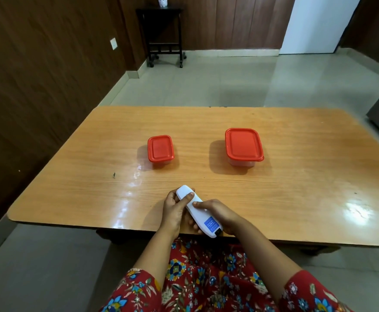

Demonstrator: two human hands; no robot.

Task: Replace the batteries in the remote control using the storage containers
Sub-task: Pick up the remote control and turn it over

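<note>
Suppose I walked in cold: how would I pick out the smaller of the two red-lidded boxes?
Start at the wooden table and look past the hands holding the white remote. Two clear boxes with red lids stand apart in a row on the far half. The smaller box is the one on the left, narrower and lower than the larger box, and closer to the wood-panelled wall.

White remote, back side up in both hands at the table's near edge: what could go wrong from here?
1. The white plastic remote control is held at the near edge of the wooden table; once its back cover comes off, the cover or batteries may drop to the floor.
2. The left hand and right hand are both occupied, yet the small red-lidded container and large red-lidded container remain closed.
</note>
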